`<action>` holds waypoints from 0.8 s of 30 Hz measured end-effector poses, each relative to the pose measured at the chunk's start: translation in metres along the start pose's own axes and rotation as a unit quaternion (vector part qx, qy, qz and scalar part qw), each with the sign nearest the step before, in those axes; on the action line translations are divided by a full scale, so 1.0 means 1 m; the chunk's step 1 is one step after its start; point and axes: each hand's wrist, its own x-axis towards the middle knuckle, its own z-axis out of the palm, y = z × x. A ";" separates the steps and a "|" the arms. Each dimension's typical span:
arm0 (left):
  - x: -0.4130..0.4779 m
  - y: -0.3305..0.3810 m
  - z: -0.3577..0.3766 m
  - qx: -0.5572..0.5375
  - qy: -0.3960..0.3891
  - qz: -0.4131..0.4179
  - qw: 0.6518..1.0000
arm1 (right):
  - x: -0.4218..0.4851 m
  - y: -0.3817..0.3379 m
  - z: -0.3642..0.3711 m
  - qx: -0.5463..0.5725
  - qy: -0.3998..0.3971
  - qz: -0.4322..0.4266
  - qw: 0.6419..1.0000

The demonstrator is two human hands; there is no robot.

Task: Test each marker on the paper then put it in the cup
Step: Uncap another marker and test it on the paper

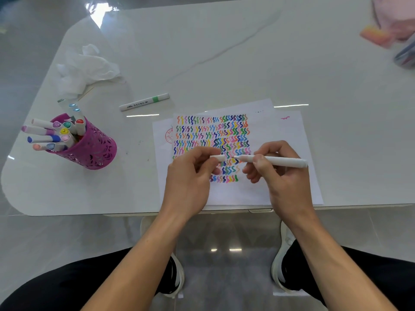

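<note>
My right hand (pixel 277 176) grips a white marker (pixel 283 161) lying level above the paper (pixel 265 189), its bare tip pointing left. My left hand (pixel 190 176) pinches the marker's white cap (pixel 218 157), a small gap away from the tip. The paper carries many rows of coloured squiggles. A purple perforated cup (pixel 94 147) stands at the left of the table, holding several markers with coloured ends. One white marker with a green band (pixel 143 102) lies on the table beyond the paper.
Crumpled white tissue (pixel 86 68) lies at the back left. Pink and blurred items (pixel 390 34) sit at the far right corner. The table's front edge (pixel 112 213) runs just under my wrists; my knees and shoes show below.
</note>
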 end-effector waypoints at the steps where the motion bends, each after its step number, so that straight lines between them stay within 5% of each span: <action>1: -0.001 0.000 0.000 -0.013 -0.006 -0.004 1.000 | -0.001 -0.002 0.001 0.009 -0.003 0.001 1.000; 24: -0.018 -0.003 -0.012 -0.142 -0.034 0.005 0.989 | -0.006 -0.006 0.017 0.113 -0.065 0.054 0.990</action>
